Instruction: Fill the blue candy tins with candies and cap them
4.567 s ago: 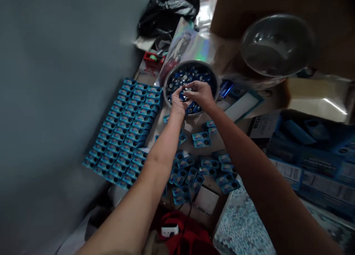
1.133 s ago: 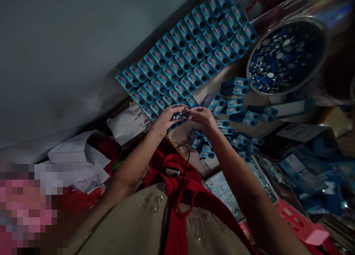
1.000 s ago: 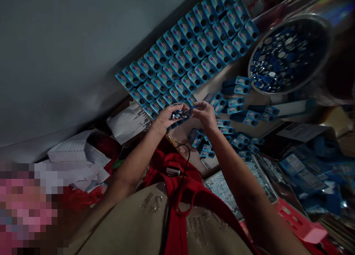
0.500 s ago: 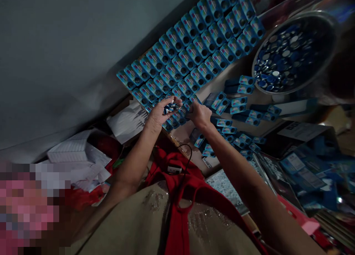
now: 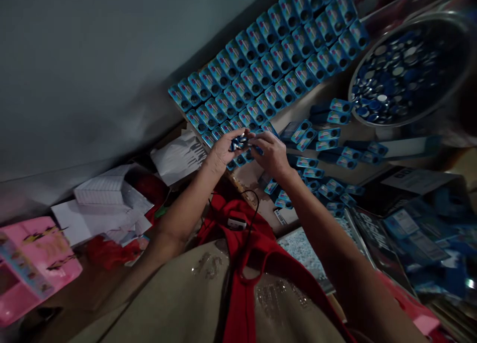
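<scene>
My left hand [image 5: 226, 149] is cupped, palm up, around a small heap of round blue and silver discs [image 5: 239, 143]. At the edge of that heap, my right hand [image 5: 271, 151] has its fingers bent and drawn together, meeting the left fingertips. Whatever sits between the right fingers is hidden. Both hands hover over the near end of slanting rows of small blue printed boxes [image 5: 266, 67]. Each box has a dark round spot near one end. The nearest boxes are partly covered by my hands.
A large round metal basin [image 5: 352, 97] of similar discs stands at the right. Loose blue boxes [image 5: 328, 139] lie scattered beside the rows. White papers [image 5: 74, 218] and a pink plastic container [image 5: 55, 268] are at the left; a dark printed carton [image 5: 376, 238] is at the right.
My right hand has come off the boxes and over to the discs in my left hand. The left hand still cups them. The camera view has shifted slightly.
</scene>
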`<state>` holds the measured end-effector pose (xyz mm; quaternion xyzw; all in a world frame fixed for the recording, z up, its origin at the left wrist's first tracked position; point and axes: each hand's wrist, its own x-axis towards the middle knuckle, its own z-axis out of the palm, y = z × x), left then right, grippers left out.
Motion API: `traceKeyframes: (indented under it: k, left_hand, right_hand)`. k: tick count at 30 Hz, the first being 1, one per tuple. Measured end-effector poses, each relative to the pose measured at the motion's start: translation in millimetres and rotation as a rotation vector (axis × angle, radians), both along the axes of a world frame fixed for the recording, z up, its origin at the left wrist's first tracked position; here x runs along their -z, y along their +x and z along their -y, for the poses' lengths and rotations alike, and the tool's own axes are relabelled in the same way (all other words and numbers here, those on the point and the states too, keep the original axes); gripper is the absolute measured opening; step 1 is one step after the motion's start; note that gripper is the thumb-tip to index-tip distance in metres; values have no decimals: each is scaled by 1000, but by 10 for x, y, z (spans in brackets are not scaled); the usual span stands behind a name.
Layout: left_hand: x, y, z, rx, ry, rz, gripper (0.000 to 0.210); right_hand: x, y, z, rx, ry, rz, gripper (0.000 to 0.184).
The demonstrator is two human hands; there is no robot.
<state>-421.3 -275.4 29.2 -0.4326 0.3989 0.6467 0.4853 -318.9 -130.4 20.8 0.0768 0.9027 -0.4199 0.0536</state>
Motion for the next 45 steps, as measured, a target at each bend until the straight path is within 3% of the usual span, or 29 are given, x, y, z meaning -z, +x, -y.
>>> traceKeyframes:
  k: [5,8,10,13,16,24,27,29,31,34,37,39,42,45]
  left_hand:
    - [-54,13,181,-28,108,8,9]
    - [-29,7,295,7,90,26,10]
    - [-3,3,344,12,72,25,11]
    - [17,-1,380,-22,75,-10,11]
    - [21,-2,397,-47,110,-23,11]
    - [116,13,425,-104,161,-54,11]
    - [104,29,406,-138,168,-60,10]
    - [77,42,402,-158,179,-59,10]
    - [55,57,405,-170,198,-67,8]
    - [49,88,397,-176,196,-83,7]
    - [62,137,358,-142,182,-67,10]
    - [66,175,320,-116,181,-53,10]
    - [61,223,260,-97,164,-46,8]
    - [74,242,188,-80,169,-46,6]
  right_hand:
    - [-60,192,88,339,-208,271,10]
    - [-61,219,148,411,-152,350,10]
    - [-69,193,174,337,7,420,8]
    - [-108,130,223,99,238,571,8]
    - [-149,42,287,-57,390,679,16]
    - [-85,-320,239,-123,469,849,26]
    - [-113,-310,193,-125,431,845,17]
    - [-147,-248,185,-46,350,785,13]
    - [-165,-178,193,117,201,635,14]
    - [-140,-123,218,321,-140,375,28]
    - [-102,-135,230,323,-358,307,41]
    - [-105,-155,225,275,-306,354,39]
    - [-137,-172,209,241,-98,441,28]
    - [-139,-176,201,234,-136,453,26]
